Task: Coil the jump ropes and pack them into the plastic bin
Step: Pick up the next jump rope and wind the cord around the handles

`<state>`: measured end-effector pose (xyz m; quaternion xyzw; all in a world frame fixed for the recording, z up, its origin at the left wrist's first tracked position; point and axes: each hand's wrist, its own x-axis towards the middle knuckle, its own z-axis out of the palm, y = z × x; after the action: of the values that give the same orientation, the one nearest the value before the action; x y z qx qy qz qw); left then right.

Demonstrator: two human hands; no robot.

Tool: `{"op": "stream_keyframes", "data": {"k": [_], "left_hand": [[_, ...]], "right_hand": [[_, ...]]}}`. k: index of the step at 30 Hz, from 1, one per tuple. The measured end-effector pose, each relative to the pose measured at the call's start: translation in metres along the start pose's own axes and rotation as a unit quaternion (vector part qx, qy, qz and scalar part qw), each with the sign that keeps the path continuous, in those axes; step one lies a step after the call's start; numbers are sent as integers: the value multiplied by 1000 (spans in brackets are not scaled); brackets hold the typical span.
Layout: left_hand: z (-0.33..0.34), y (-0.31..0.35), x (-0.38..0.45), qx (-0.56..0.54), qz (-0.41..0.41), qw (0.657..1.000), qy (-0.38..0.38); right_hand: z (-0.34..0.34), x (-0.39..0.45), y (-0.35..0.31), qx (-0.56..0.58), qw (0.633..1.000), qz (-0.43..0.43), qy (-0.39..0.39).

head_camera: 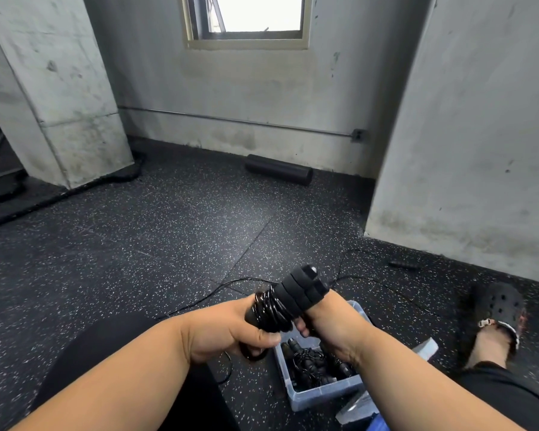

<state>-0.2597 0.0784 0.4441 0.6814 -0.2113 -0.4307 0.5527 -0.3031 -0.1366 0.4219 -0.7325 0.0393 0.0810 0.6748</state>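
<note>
Both hands hold one black jump rope (pixel 288 298) just above the bin. Its two foam handles lie side by side, with the shiny cord wound in tight turns around them. My left hand (pixel 231 332) grips the wound lower end. My right hand (pixel 327 321) curls around the handles from the right. Below them stands the clear plastic bin (pixel 319 395), with several coiled black ropes inside. Another black jump rope (pixel 403 264) lies loose on the floor, its thin cord trailing left behind my hands.
A black foam roller (pixel 279 169) lies by the far wall. Concrete pillars stand at left (pixel 53 98) and right (pixel 467 135). My foot in a black clog (pixel 495 312) rests right of the bin. A clear lid (pixel 360 405) lies by the bin's near corner.
</note>
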Motion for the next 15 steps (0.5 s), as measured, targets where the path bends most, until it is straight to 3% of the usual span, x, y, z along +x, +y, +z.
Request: {"op": "stream_keyframes", "data": {"k": [6, 10, 15], "left_hand": [[9, 2, 4, 119, 69, 990, -9], [10, -8, 7, 200, 75, 974, 72], [18, -9, 11, 198, 132, 965, 111]], "right_hand": [[-6, -1, 5, -33, 999, 43, 3], [-6, 2, 5, -13, 999, 43, 5], [-8, 4, 4, 49, 997, 60, -29]]}}
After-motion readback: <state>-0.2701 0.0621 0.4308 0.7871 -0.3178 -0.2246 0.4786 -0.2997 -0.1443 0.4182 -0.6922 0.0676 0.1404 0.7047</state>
